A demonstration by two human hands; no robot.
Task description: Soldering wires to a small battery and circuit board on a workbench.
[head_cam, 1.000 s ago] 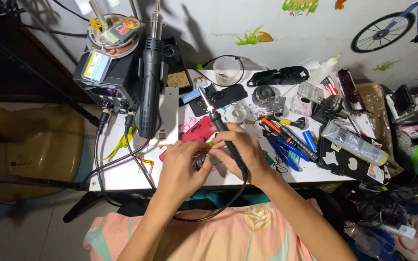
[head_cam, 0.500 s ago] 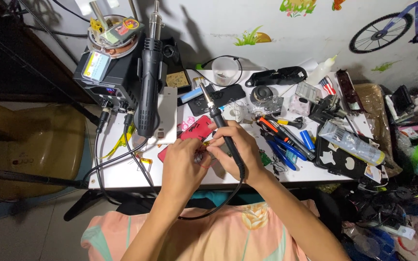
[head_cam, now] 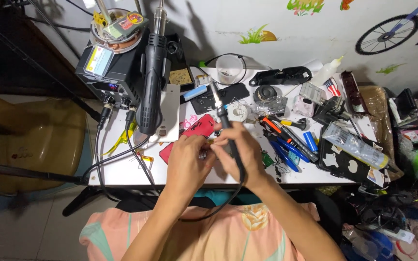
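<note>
R hand (head_cam: 240, 154) clamped on soldering iron (head_cam: 222, 116), L hand (head_cam: 187, 162) pinching small part, unclear, by red phone (head_cam: 194, 133)

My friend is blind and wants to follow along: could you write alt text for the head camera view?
Seen from above, a person's right hand holds a black soldering iron over a cluttered white table, while the left hand pinches a small part beside a red phone case. A black soldering station with a hot-air wand stands at the left; blue-handled tools lie to the right.
</note>
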